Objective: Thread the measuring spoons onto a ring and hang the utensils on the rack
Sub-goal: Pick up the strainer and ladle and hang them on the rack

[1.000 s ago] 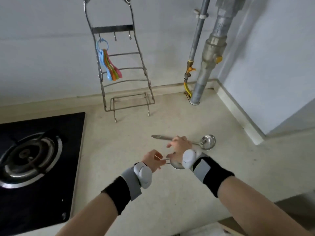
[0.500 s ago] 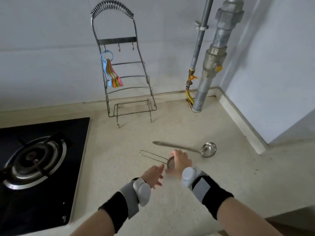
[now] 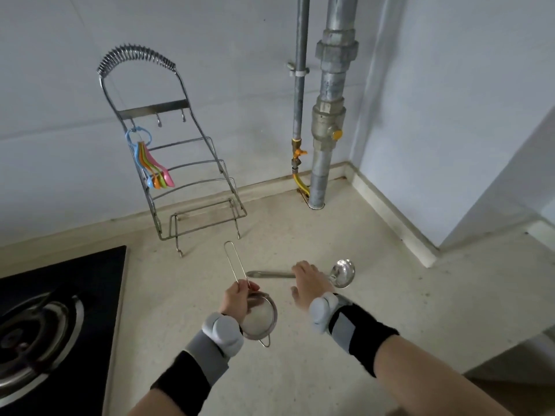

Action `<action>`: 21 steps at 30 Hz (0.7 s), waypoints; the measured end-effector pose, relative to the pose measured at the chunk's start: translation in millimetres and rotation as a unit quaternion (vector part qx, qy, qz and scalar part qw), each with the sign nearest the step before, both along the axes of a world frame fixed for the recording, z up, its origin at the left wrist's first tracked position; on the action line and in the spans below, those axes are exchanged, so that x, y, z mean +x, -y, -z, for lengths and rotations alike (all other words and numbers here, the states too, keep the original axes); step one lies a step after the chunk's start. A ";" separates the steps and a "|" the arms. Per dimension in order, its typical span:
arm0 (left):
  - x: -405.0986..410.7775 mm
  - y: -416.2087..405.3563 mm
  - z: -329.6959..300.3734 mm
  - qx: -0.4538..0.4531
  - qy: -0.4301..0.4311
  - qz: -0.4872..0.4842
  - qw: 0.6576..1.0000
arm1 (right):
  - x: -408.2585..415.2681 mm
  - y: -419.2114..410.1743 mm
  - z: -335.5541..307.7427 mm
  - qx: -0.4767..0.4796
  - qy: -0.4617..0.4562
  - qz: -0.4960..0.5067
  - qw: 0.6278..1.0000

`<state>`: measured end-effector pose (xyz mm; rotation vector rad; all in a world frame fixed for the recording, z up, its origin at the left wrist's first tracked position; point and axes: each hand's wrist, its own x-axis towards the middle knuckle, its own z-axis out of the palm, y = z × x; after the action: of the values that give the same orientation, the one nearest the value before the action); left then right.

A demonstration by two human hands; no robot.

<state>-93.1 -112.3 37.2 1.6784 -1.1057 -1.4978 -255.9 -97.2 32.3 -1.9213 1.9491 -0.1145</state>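
Note:
A wire rack (image 3: 192,187) stands against the back wall. Coloured measuring spoons (image 3: 151,166) hang on a blue ring from its left hook; the other two hooks are bare. My left hand (image 3: 238,298) grips a small metal strainer (image 3: 259,321) where the wire handle meets the bowl, with the handle loop pointing up towards the rack. My right hand (image 3: 309,285) hovers open over the handle of a steel ladle (image 3: 342,273) that lies flat on the counter, and covers part of it.
A black gas hob (image 3: 54,319) with a burner fills the left foreground. Two metal pipes (image 3: 326,115) with a yellow valve rise in the back corner. A white wall (image 3: 450,115) and a raised ledge bound the counter on the right.
The strainer has passed from under my right hand into my left, which lifted and turned it so its handle points up. My right hand moved right, over the ladle handle.

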 end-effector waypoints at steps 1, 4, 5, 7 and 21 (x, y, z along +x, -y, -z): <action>1.5 0.3 0.6 0.008 0.003 0.008 1.000 | -6.0 7.0 1.7 0.032 -0.048 0.007 0.998; 6.2 -2.5 0.5 0.032 -0.002 0.028 0.999 | -21.6 23.1 10.9 0.104 -0.151 0.038 0.982; 7.0 -4.1 0.7 0.037 -0.001 0.033 0.999 | -26.9 25.2 13.4 0.123 -0.176 0.046 0.975; 6.9 -6.1 0.9 0.039 0.008 0.041 0.998 | -36.0 26.2 16.3 0.157 -0.206 0.055 0.964; 14.1 -12.9 2.0 0.047 0.031 0.051 0.997 | -37.2 29.4 18.3 0.164 -0.236 -0.021 0.958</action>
<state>-79.1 -99.5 35.2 1.7658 -1.1850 -1.5932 -293.1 -126.6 13.9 -1.8758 2.0434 0.6977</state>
